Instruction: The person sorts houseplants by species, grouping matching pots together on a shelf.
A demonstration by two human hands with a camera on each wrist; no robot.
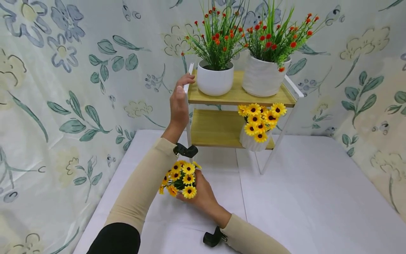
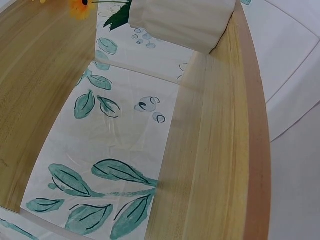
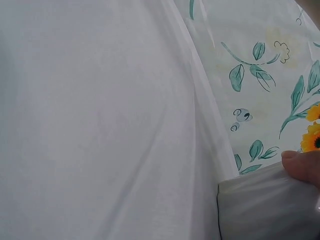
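Note:
My left hand (image 1: 179,106) grips the white side frame of a two-tier wooden shelf (image 1: 215,128) at its upper left corner. Below it, my right hand (image 1: 204,194) holds a small pot of yellow flowers (image 1: 182,178) above the white cloth. In the head view the blooms hide most of that pot; the right wrist view shows its pale side (image 3: 270,205) with the thumb (image 3: 302,165) lying on it. A second pot with yellow flowers (image 1: 261,121) stands at the right end of the lower board, and its pale wall (image 2: 185,22) appears in the left wrist view.
On the top board stand a smooth white pot (image 1: 215,81) and a textured white pot (image 1: 264,76), both with red flowers and grass. The shelf stands on a white-covered table (image 1: 311,197). Behind hangs a floral-print cloth (image 1: 76,106).

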